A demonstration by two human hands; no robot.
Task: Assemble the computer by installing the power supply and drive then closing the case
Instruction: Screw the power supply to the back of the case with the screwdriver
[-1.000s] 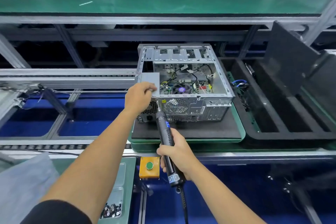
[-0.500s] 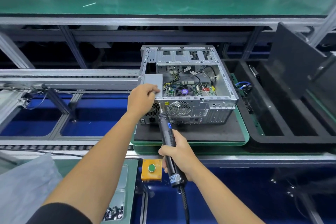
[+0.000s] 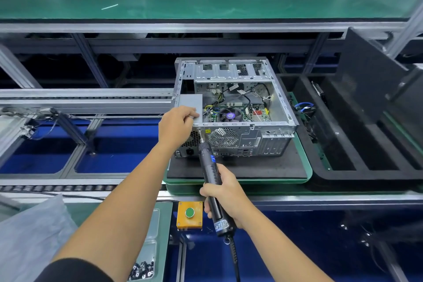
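Right hand gripped the electric screwdriver, bit at a screw on the case rear panel. Left hand curled over the power supply, seated in the case's near-left corner. Risk: bit camming out, or supply shifting if the hold slackened.

The left hand covers the near corner of the power supply. The electric screwdriver tip is too small to confirm screw contact. Its cable runs off the bottom edge. Contents of the screw tray are blurred.
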